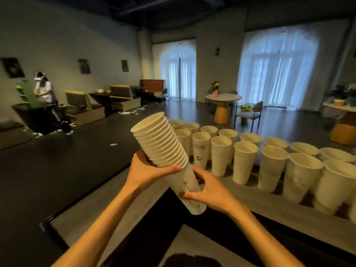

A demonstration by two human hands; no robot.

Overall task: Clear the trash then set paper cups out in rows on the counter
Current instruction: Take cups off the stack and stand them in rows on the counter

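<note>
Your left hand (149, 170) grip curls under the rims of a tilted stack of paper cups (163, 149), your right hand (207, 189) grip wraps its base, stack held above the desk (269, 205), two rows of upright cups (248, 151) just right of it.

Two bare forearms come up from the bottom edge, no sleeves showing anywhere along them. The left hand (148, 171) carries no ring, no glove. The right hand (209, 189) is the same, and both wrists are plain, without watch or band.
</note>
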